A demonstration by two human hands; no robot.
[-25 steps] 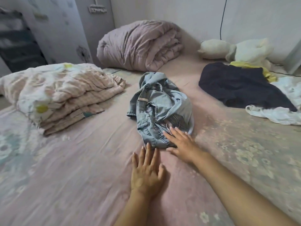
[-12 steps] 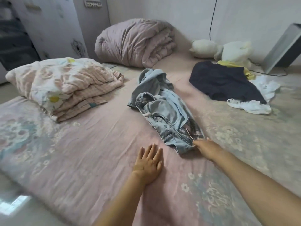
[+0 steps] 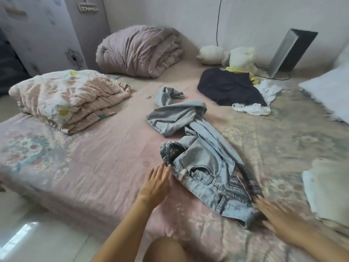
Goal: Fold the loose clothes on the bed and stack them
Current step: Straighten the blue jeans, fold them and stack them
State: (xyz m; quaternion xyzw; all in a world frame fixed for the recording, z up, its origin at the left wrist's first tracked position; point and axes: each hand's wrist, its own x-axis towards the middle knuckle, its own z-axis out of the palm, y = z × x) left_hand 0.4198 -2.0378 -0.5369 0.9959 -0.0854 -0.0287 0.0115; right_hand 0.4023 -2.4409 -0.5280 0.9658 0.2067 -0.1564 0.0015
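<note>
Jeans (image 3: 204,167) lie stretched toward you, your open left hand (image 3: 154,184) and right hand (image 3: 277,214) flanking the waistband to flatten them.

The jeans (image 3: 204,163) no longer sit bunched in a heap; they now stretch out long across the bed (image 3: 90,167), waistband nearer me, legs trailing away still twisted. My right hand (image 3: 275,214) has let go of the waistband and lies flat just beside it, blurred. My left hand (image 3: 154,184) has lifted off the sheet, fingertips now reaching the jeans' near edge.
</note>
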